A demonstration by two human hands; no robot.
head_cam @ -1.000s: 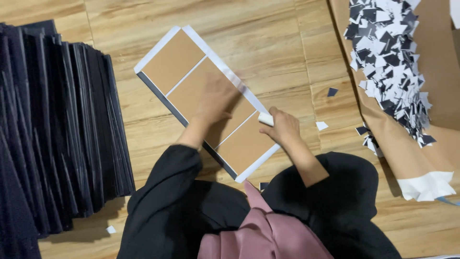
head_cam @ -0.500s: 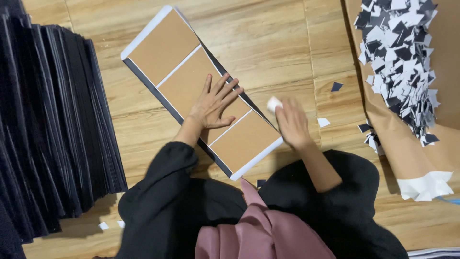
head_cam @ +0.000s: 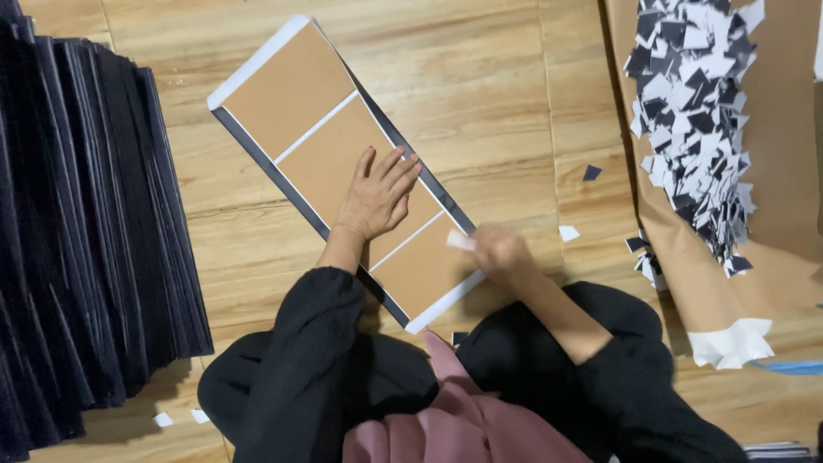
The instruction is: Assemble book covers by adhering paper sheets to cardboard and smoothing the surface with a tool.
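Wooden floor holds a long brown panel [head_cam: 343,171] running ten to four o'clock. Left hand [head_cam: 377,193] has slid up it, fingers spread flat; right hand [head_cam: 501,253], blurred, pinches a small white piece [head_cam: 460,241] at the four o'clock edge.

The right hand [head_cam: 501,254] is sliding back down the board's [head_cam: 343,163] right edge toward its near corner, blurred with motion, a small white piece [head_cam: 460,241] pinched in its fingers. The left hand [head_cam: 377,195] is spreading flat and shifting up onto the middle brown panel.
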